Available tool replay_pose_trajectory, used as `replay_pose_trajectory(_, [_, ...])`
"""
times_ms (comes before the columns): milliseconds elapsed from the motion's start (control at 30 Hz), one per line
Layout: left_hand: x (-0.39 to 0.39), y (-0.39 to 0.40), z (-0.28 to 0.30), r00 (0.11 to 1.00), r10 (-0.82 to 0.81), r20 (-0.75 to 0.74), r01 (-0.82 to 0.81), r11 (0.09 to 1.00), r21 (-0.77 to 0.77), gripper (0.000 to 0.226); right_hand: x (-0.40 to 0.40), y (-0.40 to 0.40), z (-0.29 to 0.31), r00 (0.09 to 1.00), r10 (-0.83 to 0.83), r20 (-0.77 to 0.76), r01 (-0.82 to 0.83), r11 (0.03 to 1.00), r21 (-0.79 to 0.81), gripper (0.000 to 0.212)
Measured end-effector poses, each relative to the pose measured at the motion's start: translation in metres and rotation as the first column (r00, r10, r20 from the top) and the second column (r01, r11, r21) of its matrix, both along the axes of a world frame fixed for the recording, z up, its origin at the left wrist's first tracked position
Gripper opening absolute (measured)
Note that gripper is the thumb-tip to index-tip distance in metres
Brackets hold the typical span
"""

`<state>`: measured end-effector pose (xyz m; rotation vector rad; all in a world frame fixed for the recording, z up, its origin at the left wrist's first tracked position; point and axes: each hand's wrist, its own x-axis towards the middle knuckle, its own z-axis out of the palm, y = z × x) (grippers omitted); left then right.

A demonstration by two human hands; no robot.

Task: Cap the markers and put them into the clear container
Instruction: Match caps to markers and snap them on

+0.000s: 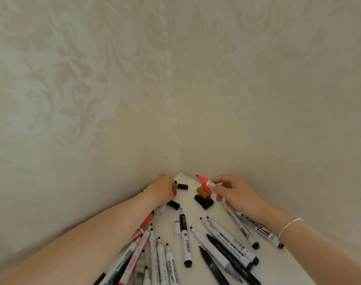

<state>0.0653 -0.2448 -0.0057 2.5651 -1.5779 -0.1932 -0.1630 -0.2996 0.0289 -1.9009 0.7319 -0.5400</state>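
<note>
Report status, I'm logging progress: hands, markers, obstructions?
Right hand pinching uncapped red marker. Left hand reaching among loose caps, grip unclear. Uncapped markers strewn on table. Clear container not in view.

Likely a room in a home: cream damask-patterned wallpaper (77,83) filling most of the frame, two walls meeting in a corner at centre, a white tabletop (193,214) tucked against them at the bottom.

The walls (93,79) carried cream wallpaper with a pale damask pattern. The table (263,264) was white. The right hand (235,192) held a red marker (206,185) with a white label. Loose caps (204,199) were black and ochre. Other markers (184,239) were white, with black tips and print.
</note>
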Motion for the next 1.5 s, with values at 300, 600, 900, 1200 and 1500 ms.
replay_pose_trajectory(300, [-0.021, 0.025, 0.04, 0.927, -0.292, -0.234, 0.187, 0.903, -0.387, 0.018, -0.002, 0.001, 0.002, 0.999, 0.009, -0.033, -0.012, 0.997, -0.079, 0.012])
replay_pose_trajectory(600, [-0.027, 0.039, 0.066, 0.948, -0.295, -0.117, 0.241, 0.909, -0.341, 0.02, 0.003, 0.012, 0.008, 0.998, 0.02, -0.065, -0.03, 0.986, -0.163, 0.012])
replay_pose_trajectory(900, [-0.037, 0.05, 0.077, 0.915, -0.401, -0.029, 0.385, 0.894, -0.228, 0.019, 0.004, 0.017, 0.007, 0.995, 0.054, -0.087, -0.075, 0.96, -0.268, 0.014])
replay_pose_trajectory(1200, [-0.041, 0.061, 0.088, 0.565, -0.254, -0.785, 0.15, 0.967, -0.205, 0.014, -0.005, 0.028, 0.023, 0.988, 0.068, 0.139, -0.065, 0.998, -0.026, 0.016])
replay_pose_trajectory(1500, [-0.054, 0.065, 0.091, 0.405, -0.129, -0.905, 0.098, 0.99, -0.097, 0.015, -0.005, 0.031, 0.033, 0.989, 0.093, 0.115, -0.085, 0.994, -0.074, 0.018])
